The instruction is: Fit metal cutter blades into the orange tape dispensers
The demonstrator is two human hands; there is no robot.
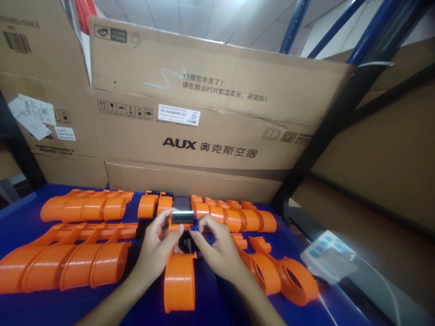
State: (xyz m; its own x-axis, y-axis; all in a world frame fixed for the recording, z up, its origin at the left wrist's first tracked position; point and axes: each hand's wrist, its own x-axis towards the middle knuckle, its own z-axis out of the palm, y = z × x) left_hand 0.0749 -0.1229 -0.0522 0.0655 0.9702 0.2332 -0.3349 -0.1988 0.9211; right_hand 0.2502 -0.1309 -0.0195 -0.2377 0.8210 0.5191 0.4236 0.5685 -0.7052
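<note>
My left hand (pixel 158 237) is wrapped around the head of an orange tape dispenser (pixel 180 283), its thumb on the front below a black toothed blade (pixel 182 217). The dispenser's round hub hangs toward me, below my hands. At the right side of the head, my right hand (pixel 216 242) has thumb and index finger closed on a small dark blue piece (pixel 194 227); its exact shape is partly hidden by the fingers. Behind the held dispenser, two orange dispensers (pixel 148 206) with black parts stand beside a dark flat object (pixel 181 202).
Rows of orange dispenser bodies lie at left (pixel 76 267), back left (pixel 83 206), back right (pixel 234 217) and front right (pixel 297 280) on the blue tabletop (pixel 142 299). A cardboard wall (pixel 217 117) rises behind. A white-and-blue device (pixel 328 256) with a cable sits at right, near a dark post (pixel 306 149).
</note>
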